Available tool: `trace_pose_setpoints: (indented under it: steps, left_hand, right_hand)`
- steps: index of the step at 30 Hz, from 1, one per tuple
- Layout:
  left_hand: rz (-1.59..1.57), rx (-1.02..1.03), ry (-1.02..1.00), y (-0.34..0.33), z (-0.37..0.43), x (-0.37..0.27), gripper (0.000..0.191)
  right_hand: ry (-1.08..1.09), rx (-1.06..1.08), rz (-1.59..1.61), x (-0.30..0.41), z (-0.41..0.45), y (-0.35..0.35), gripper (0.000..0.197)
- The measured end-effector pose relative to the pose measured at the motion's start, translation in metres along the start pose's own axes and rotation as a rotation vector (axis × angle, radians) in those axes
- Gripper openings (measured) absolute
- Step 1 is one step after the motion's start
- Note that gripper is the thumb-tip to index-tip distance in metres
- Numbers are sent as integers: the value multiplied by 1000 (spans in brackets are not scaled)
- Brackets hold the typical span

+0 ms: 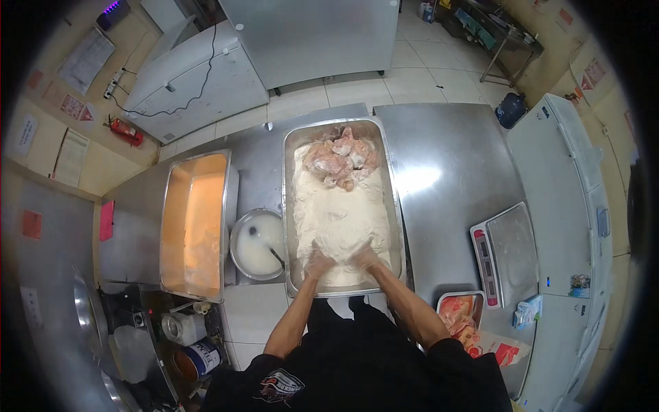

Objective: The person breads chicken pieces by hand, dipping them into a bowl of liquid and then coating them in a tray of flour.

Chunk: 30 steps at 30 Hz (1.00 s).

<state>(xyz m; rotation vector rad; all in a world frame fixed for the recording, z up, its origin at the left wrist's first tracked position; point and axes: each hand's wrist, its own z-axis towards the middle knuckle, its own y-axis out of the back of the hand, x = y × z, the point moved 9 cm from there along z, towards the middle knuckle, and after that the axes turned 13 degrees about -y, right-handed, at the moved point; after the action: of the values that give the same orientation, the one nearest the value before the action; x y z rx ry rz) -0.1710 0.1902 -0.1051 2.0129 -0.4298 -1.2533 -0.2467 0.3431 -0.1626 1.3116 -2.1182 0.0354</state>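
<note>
A deep stainless steel pan [396, 216] stands lengthwise before me, filled with pale flour [344, 208]. At its far end, raw chicken pieces [340, 157], partly dusted, lie heaped on the flour. Both hands are in the near part of the pan, either side of a low mound. My left hand [319, 263] is sunk in the flour on the left. My right hand [364, 257] is sunk in it on the right. Both seem to wear thin clear gloves. Flour hides the fingertips, so whether the fingers close on anything is not visible.
Left of the pan stand a round metal bowl [257, 244] of cloudy whitish liquid with a dark-handled utensil and a deep metal pan [226, 206] with an orange-looking inside. On the right are a digital scale [509, 252] and a small tray [482, 309] with bagged raw meat.
</note>
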Motion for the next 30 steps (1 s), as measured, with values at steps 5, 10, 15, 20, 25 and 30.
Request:
trace_pose_setpoints:
  steps: [5,10,15,20,25,30]
  left_hand:
    - [320,79,-511,6,25,-12,76]
    - [494,600,-305,-31,-5,-18,65]
    - [173,253,-402,-112,32,152,39]
    - [691,472,-684,-111,52,21,29]
    - [-74,197,-243,19,49,-56,56]
    - [-13,-227,-420,32,66,-6,65]
  right_hand:
    - [140,419,793,34,5,17,56]
    - [-60,426,1162,-86,23,58,44]
    - [151,-226,-221,17,-23,1,31]
    - [271,-467,-162,25,-19,35,20]
    - [617,-710,48,68,-44,101,14]
    - [387,-631,74,68,-2,105,13]
